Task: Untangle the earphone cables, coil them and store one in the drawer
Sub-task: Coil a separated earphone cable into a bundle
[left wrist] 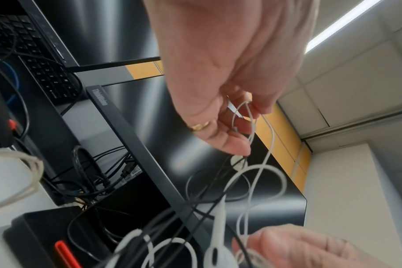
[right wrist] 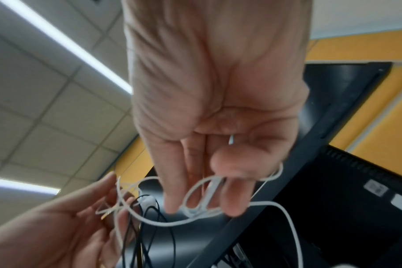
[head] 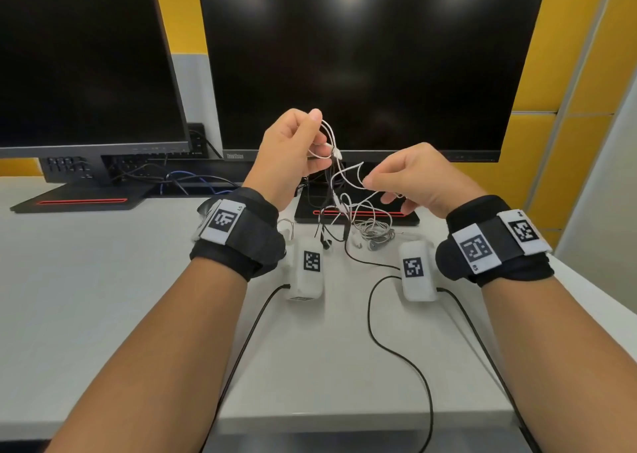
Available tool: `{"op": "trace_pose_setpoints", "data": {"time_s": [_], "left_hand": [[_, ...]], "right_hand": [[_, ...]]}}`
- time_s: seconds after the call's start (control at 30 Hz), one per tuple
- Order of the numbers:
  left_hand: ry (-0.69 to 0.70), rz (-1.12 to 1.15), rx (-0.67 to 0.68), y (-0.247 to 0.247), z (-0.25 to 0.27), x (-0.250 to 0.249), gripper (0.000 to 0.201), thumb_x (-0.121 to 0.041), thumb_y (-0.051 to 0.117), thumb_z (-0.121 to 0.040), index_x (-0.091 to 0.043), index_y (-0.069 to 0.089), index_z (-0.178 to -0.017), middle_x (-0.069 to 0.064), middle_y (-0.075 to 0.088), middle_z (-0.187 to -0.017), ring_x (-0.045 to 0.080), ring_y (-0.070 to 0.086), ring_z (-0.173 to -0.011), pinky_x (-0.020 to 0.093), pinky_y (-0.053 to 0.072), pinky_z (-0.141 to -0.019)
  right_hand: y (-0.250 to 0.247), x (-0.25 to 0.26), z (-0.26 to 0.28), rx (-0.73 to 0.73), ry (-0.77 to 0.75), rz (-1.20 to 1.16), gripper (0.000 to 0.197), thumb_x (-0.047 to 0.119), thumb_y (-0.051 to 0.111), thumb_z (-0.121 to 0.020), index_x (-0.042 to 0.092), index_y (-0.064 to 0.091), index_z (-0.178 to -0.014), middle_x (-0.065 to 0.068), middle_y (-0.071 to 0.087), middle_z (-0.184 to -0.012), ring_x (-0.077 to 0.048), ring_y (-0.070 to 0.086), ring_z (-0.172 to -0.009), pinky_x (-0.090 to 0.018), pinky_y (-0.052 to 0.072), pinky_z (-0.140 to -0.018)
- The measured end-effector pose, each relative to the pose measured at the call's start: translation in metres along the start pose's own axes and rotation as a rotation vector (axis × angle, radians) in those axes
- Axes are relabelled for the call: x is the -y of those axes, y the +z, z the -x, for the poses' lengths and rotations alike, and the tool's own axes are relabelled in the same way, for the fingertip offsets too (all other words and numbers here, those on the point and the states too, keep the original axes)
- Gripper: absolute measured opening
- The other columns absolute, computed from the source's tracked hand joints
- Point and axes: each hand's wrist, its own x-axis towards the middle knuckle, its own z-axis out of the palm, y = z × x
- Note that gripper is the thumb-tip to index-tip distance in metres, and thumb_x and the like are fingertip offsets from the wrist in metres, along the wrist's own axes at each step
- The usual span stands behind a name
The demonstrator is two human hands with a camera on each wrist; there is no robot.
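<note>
A white earphone cable (head: 339, 173) is tangled with a black earphone cable (head: 346, 242), and the tangle hangs from both hands down to the white desk (head: 103, 297). My left hand (head: 319, 142) is raised in front of the monitor and pinches loops of the white cable (left wrist: 259, 174) between thumb and fingers. Lower and to the right, my right hand (head: 370, 182) pinches another stretch of the same white cable (right wrist: 209, 195) with thumb and fingertips. A grey earphone bundle (head: 377, 230) lies on the desk below.
Two dark monitors (head: 362, 56) stand close behind the hands, the nearer one's black base (head: 410, 216) under the tangle. Keyboards and black and blue wires (head: 186, 178) sit behind the left monitor. Black leads (head: 400, 356) run from the white wrist boxes over the desk's front edge.
</note>
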Motion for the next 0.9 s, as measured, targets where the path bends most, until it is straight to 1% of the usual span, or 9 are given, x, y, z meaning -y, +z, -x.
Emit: {"op": "trace_pose_setpoints", "data": {"time_s": [0.07, 0.17, 0.27, 0.33, 0.43, 0.53, 0.6, 0.7, 0.9], "left_hand": [[0.025, -0.013, -0.012, 0.0, 0.001, 0.0, 0.023, -0.026, 0.047, -0.101, -0.016, 0.052, -0.08, -0.002, 0.056, -0.08, 0.01, 0.061, -0.079, 0.028, 0.057, -0.079], [0.06, -0.073, -0.019, 0.001, 0.001, 0.001, 0.023, -0.026, 0.051, -0.099, -0.016, 0.053, -0.078, 0.003, 0.056, -0.082, 0.014, 0.059, -0.084, 0.036, 0.055, -0.092], [0.071, -0.106, 0.019, 0.003, 0.003, 0.001, 0.019, -0.026, 0.053, -0.098, -0.015, 0.057, -0.082, 0.01, 0.06, -0.093, 0.019, 0.059, -0.093, 0.042, 0.051, -0.098], [0.072, -0.064, 0.085, 0.005, 0.005, -0.001, 0.015, -0.019, 0.053, -0.098, -0.013, 0.06, -0.085, 0.009, 0.062, -0.098, 0.018, 0.061, -0.097, 0.037, 0.053, -0.096], [0.077, 0.069, 0.212, 0.007, 0.008, -0.004, 0.015, -0.011, 0.051, -0.098, -0.011, 0.061, -0.087, 0.007, 0.066, -0.099, 0.015, 0.064, -0.094, 0.027, 0.053, -0.086], [0.061, 0.138, 0.245, 0.006, 0.008, -0.005, 0.017, -0.007, 0.048, -0.098, -0.012, 0.064, -0.094, 0.003, 0.066, -0.102, 0.014, 0.064, -0.096, 0.026, 0.052, -0.085], [0.037, 0.093, 0.209, 0.006, 0.005, -0.004, 0.021, -0.004, 0.05, -0.096, -0.018, 0.065, -0.1, 0.0, 0.063, -0.105, 0.014, 0.062, -0.102, 0.027, 0.053, -0.084], [-0.047, -0.027, 0.189, 0.006, 0.002, -0.002, 0.026, -0.007, 0.054, -0.094, -0.026, 0.057, -0.113, 0.001, 0.055, -0.119, 0.019, 0.059, -0.109, 0.031, 0.054, -0.082], [-0.23, -0.106, 0.395, 0.009, 0.011, 0.0, 0.049, -0.022, 0.063, -0.092, -0.025, 0.037, -0.133, 0.003, 0.064, -0.115, 0.016, 0.068, -0.098, 0.037, 0.054, -0.09]], "right_hand": [[0.001, 0.0, -0.002, -0.032, -0.038, 0.12, 0.005, 0.027, 0.075, -0.085, 0.022, 0.075, -0.084, 0.006, 0.069, -0.087, -0.009, 0.066, -0.082, -0.018, 0.048, -0.051], [0.001, -0.001, -0.004, -0.058, -0.139, 0.225, 0.005, 0.026, 0.078, -0.081, 0.025, 0.074, -0.084, 0.014, 0.065, -0.089, -0.004, 0.059, -0.089, -0.019, 0.045, -0.072], [0.005, 0.0, -0.006, -0.11, -0.217, 0.214, 0.007, 0.024, 0.072, -0.087, 0.024, 0.074, -0.094, 0.02, 0.059, -0.09, -0.001, 0.054, -0.091, -0.021, 0.041, -0.083], [0.01, 0.003, -0.008, -0.125, -0.242, 0.1, 0.018, 0.022, 0.068, -0.09, 0.024, 0.068, -0.108, 0.017, 0.062, -0.093, -0.002, 0.059, -0.091, -0.022, 0.047, -0.085], [0.012, 0.006, -0.006, -0.048, -0.242, -0.025, 0.036, 0.025, 0.072, -0.087, 0.024, 0.058, -0.121, 0.004, 0.066, -0.099, -0.006, 0.063, -0.091, -0.021, 0.051, -0.08], [0.014, 0.008, -0.002, 0.011, -0.243, -0.063, 0.011, 0.024, 0.065, -0.093, 0.02, 0.068, -0.103, -0.005, 0.071, -0.095, -0.007, 0.066, -0.081, -0.016, 0.049, -0.068], [0.012, 0.008, -0.002, -0.003, -0.217, -0.145, 0.012, 0.023, 0.061, -0.096, 0.016, 0.07, -0.093, -0.009, 0.073, -0.09, -0.009, 0.066, -0.076, -0.022, 0.049, -0.068], [0.006, 0.007, -0.002, -0.042, -0.2, -0.269, 0.014, 0.022, 0.058, -0.097, 0.017, 0.069, -0.089, -0.004, 0.073, -0.083, -0.007, 0.066, -0.074, -0.027, 0.047, -0.071], [0.005, 0.011, 0.002, -0.129, -0.235, -0.356, 0.011, 0.018, 0.061, -0.095, 0.019, 0.07, -0.088, 0.009, 0.068, -0.077, 0.01, 0.061, -0.065, -0.003, 0.043, -0.058]]}}
